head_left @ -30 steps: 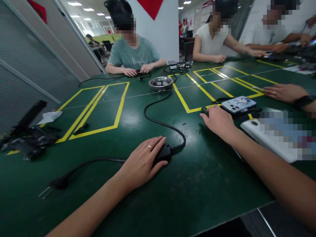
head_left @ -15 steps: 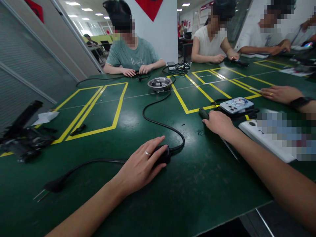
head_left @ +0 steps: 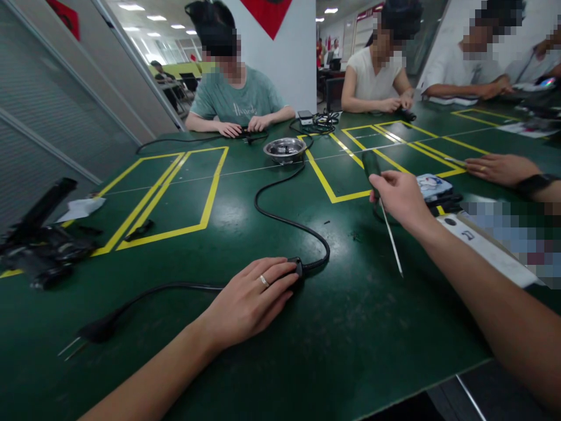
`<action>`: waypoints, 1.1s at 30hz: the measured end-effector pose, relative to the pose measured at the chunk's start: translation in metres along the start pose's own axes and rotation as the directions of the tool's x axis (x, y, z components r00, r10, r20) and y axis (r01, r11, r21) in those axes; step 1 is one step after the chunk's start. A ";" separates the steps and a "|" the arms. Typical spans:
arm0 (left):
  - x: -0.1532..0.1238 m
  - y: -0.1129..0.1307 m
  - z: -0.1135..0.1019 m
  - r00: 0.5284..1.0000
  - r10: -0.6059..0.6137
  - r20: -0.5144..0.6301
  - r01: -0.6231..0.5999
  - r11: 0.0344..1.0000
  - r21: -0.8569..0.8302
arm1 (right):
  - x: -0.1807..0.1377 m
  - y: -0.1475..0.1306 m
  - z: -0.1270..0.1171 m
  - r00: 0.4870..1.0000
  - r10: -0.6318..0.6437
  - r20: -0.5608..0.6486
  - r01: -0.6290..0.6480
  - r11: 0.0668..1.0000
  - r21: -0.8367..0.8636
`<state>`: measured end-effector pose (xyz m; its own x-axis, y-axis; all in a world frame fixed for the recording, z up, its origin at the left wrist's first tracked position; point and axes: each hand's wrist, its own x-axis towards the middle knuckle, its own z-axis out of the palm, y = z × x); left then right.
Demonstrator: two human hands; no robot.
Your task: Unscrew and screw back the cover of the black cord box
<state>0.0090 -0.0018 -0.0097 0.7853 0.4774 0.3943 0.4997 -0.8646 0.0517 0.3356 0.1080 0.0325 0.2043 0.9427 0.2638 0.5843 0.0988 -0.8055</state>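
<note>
My left hand (head_left: 252,298), with a ring on one finger, lies closed over a black in-line box (head_left: 298,266) on a power cord and covers most of it. The black cord (head_left: 286,218) runs on from the box, curving back towards a metal bowl (head_left: 284,150). On its other side it leads to a two-pin plug (head_left: 99,329) at the front left. A screwdriver (head_left: 370,166) with a dark green handle is gripped in my right hand (head_left: 401,197). It is tilted, handle up, its thin metal shaft pointing down towards the tabletop.
Right of my right hand are a patterned phone (head_left: 433,185) and a white box (head_left: 486,248). Another person's hand (head_left: 504,169) rests beyond them. Black device parts (head_left: 48,245) lie at the left. Yellow tape (head_left: 210,196) marks the green table (head_left: 350,345); several people sit around it.
My right hand has lifted the screwdriver from beside the phone, and its shaft now slants down in front of the hand. My left hand's fingers have drawn closer together over the box.
</note>
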 end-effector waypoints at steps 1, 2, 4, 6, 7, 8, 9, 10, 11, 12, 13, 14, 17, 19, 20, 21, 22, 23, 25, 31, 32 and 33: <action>0.000 0.000 0.000 1.000 0.002 -0.001 -0.002 1.000 -0.004 | -0.001 -0.003 0.001 1.000 0.027 0.011 -0.028 0.987 0.157; 0.000 0.000 0.000 1.000 0.004 -0.004 -0.004 1.000 -0.007 | -0.003 -0.005 0.003 0.998 0.058 0.017 -0.060 0.954 0.295; 0.000 0.000 -0.001 1.000 0.013 -0.013 -0.013 1.000 -0.006 | -0.004 -0.008 0.006 0.995 0.101 0.011 -0.094 0.871 0.482; 0.001 0.001 -0.001 1.000 0.022 -0.019 -0.022 1.000 0.003 | -0.004 -0.006 0.010 0.991 0.117 -0.065 -0.063 0.833 0.550; 0.002 0.001 -0.001 1.000 0.022 -0.020 -0.022 1.000 0.010 | -0.003 -0.005 0.011 0.985 0.115 -0.127 -0.027 0.836 0.549; 0.002 0.001 -0.002 1.000 0.020 -0.019 -0.020 1.000 0.017 | -0.002 -0.002 0.011 0.975 0.106 -0.196 0.014 0.849 0.529; 0.003 0.001 -0.002 1.000 0.019 -0.017 -0.018 1.000 0.024 | 0.000 0.000 0.012 0.961 0.093 -0.261 0.051 0.867 0.496; 0.003 0.002 -0.002 1.000 0.020 -0.015 -0.019 0.999 0.031 | 0.001 0.002 0.012 0.945 0.079 -0.318 0.079 0.887 0.455; 0.004 0.002 -0.002 1.000 0.024 -0.013 -0.023 0.999 0.037 | 0.002 0.004 0.012 0.930 0.066 -0.362 0.096 0.907 0.411; 0.004 0.001 -0.002 1.000 0.029 -0.009 -0.029 0.999 0.044 | 0.002 0.005 0.012 0.919 0.055 -0.390 0.100 0.925 0.367; 0.004 0.001 -0.002 0.999 0.035 -0.004 -0.034 0.998 0.049 | 0.002 0.005 0.012 0.915 0.047 -0.401 0.094 0.941 0.325; 0.003 0.001 -0.002 0.999 0.035 0.001 -0.035 0.998 0.054 | 0.000 0.005 0.013 0.916 0.039 -0.398 0.082 0.955 0.283; 0.002 0.001 -0.001 1.000 0.020 0.021 -0.021 0.998 0.056 | -0.008 0.000 0.015 0.941 0.011 -0.339 0.053 0.982 0.180; 0.002 0.001 -0.001 0.999 0.013 0.030 -0.015 0.998 0.057 | -0.013 -0.003 0.017 0.952 -0.010 -0.306 0.057 0.987 0.147; 0.002 0.001 -0.001 0.999 0.012 0.029 -0.014 0.998 0.058 | -0.016 -0.004 0.019 0.955 -0.019 -0.298 0.065 0.987 0.147; 0.002 0.002 -0.001 1.000 0.011 0.028 -0.013 0.998 0.058 | -0.018 -0.006 0.020 0.955 -0.029 -0.296 0.080 0.983 0.163; 0.002 0.002 -0.001 1.000 0.010 0.026 -0.012 0.998 0.057 | -0.019 -0.007 0.021 0.953 -0.037 -0.300 0.100 0.976 0.196; 0.002 0.002 -0.002 1.000 0.010 0.023 -0.012 0.998 0.056 | -0.020 -0.007 0.022 0.951 -0.042 -0.305 0.119 0.964 0.239; 0.003 0.002 -0.002 1.000 0.010 0.019 -0.011 0.999 0.051 | -0.020 -0.009 0.023 0.948 -0.029 -0.316 0.142 0.929 0.342; 0.003 0.002 -0.002 0.999 -0.003 0.044 0.001 0.999 0.050 | -0.032 -0.019 0.028 0.972 0.195 -0.132 -0.053 0.727 0.685; 0.003 0.002 -0.002 0.999 -0.007 0.050 0.004 0.999 0.050 | -0.036 -0.021 0.030 0.972 0.220 -0.087 -0.088 0.679 0.729; 0.002 0.002 -0.002 0.999 -0.010 0.051 0.008 0.999 0.049 | -0.040 -0.023 0.032 0.971 0.235 -0.045 -0.119 0.639 0.760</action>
<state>0.0112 -0.0025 -0.0073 0.7977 0.4937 0.3463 0.5233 -0.8521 0.0095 0.2887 0.0782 0.0230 0.3710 0.9242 0.0910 -0.2476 0.1929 -0.9495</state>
